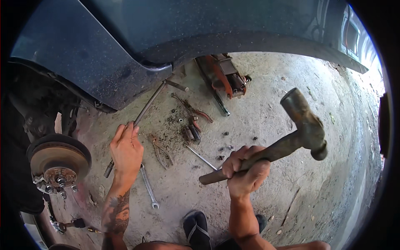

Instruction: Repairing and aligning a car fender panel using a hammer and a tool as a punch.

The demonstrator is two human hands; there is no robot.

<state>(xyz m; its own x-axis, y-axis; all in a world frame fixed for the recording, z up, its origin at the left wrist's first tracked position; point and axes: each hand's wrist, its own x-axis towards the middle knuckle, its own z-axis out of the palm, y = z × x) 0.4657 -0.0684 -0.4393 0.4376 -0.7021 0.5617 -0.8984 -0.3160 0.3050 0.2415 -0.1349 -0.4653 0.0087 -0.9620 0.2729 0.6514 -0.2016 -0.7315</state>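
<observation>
My left hand (127, 152) is closed round a long metal bar (149, 103), which runs up to a crosspiece under the car's lower body edge. My right hand (246, 173) grips a worn ball-peen hammer (303, 127) by its handle, the head raised at the right. Between my hands on the concrete lie pliers (162, 152), a second tool with red handles (202, 116), dark cylindrical pieces (191, 133), a thin chrome bar (200, 155) and several small bolts (226, 133). A combination wrench (148, 186) lies below my left hand.
The dark car body (208, 21) spans the top. A brake disc with hub studs (58, 158) is at the left. An orange-red floor jack (223, 77) sits under the body edge. My sandalled foot (195, 231) rests on the concrete (312, 196) at the bottom; more tools (71, 225) lie lower left.
</observation>
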